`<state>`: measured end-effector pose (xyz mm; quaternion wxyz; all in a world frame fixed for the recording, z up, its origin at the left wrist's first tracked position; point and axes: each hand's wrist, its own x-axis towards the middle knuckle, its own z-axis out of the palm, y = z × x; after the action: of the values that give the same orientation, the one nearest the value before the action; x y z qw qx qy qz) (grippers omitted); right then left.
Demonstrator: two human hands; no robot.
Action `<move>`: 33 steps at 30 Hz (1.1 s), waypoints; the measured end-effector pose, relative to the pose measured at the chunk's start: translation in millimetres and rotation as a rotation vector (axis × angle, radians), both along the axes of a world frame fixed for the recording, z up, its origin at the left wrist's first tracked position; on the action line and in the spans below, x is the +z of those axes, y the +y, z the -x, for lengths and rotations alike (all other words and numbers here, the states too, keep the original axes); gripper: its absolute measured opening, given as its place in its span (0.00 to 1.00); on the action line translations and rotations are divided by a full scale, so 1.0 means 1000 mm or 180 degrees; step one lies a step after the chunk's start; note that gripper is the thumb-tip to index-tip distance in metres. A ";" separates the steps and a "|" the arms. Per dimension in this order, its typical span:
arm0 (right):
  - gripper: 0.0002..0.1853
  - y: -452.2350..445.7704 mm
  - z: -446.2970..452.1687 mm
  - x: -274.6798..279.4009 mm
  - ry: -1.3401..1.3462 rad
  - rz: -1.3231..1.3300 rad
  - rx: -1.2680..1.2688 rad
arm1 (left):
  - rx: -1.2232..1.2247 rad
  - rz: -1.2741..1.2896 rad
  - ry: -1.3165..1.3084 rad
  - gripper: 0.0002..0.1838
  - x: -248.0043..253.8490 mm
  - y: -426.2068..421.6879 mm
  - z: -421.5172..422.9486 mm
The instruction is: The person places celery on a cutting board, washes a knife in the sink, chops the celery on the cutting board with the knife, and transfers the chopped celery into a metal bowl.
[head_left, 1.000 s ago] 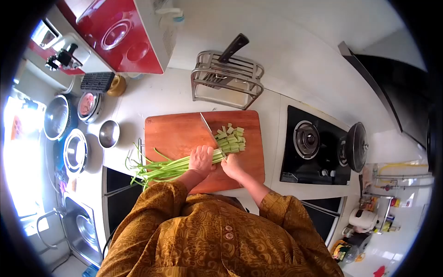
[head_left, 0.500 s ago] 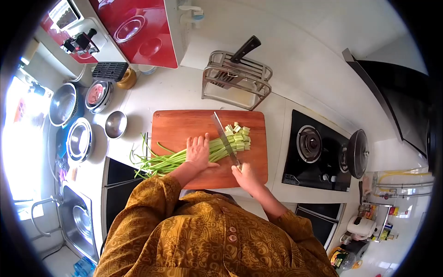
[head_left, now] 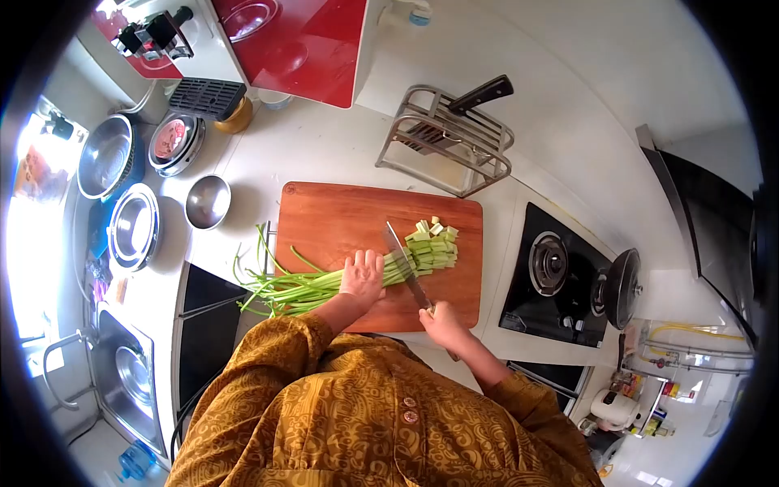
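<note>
My left hand (head_left: 363, 276) presses on a bundle of long green stalks (head_left: 308, 288), its fingers bent over them. The stalks lie across a reddish-brown wooden cutting board (head_left: 324, 219), thin ends reaching past its left edge. My right hand (head_left: 442, 324) is closed round the handle of a knife (head_left: 408, 269). The blade points up and to the left, between the bundle and a pile of short cut pieces (head_left: 432, 249) on the right of the board.
Behind the board stands a metal knife rack (head_left: 446, 142). A small steel bowl (head_left: 208, 202) sits to the left, with larger basins (head_left: 134, 227) beyond it. The sink (head_left: 130, 373) is at lower left, the gas stove (head_left: 552, 276) at right.
The view has shifted. Since half a second ago my left hand has gone from spread fingers to bent fingers on the stalks. The knife stays in my right hand, beside the cut end.
</note>
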<state>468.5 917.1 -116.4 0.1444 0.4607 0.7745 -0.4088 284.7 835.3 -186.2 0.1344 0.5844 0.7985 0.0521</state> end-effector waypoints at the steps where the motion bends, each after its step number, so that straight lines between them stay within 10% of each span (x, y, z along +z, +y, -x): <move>1: 0.18 0.004 0.006 -0.002 -0.0199 0.0178 -0.0061 | -0.0019 0.0065 0.0012 0.32 0.001 0.000 0.001; 5: 0.17 0.012 0.048 -0.021 -0.0381 0.0607 -0.0742 | -0.0026 -0.0258 0.0038 0.33 -0.013 -0.003 -0.001; 7: 0.18 -0.007 0.037 -0.074 0.0938 -0.0635 -0.0686 | -0.0033 -0.0264 0.0083 0.32 -0.009 -0.001 -0.002; 14: 0.20 -0.010 0.037 -0.071 0.0181 -0.0547 -0.0614 | -0.0121 -0.0338 -0.0023 0.27 -0.005 0.000 0.001; 33: 0.17 0.008 -0.009 0.000 0.1242 -0.0083 -0.0002 | 0.0244 0.0056 0.0473 0.68 0.022 0.002 -0.002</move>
<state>477.3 924.9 -116.6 -0.0146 0.3748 0.7929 -0.4803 286.7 837.6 -164.3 0.0779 0.5545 0.8285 0.0067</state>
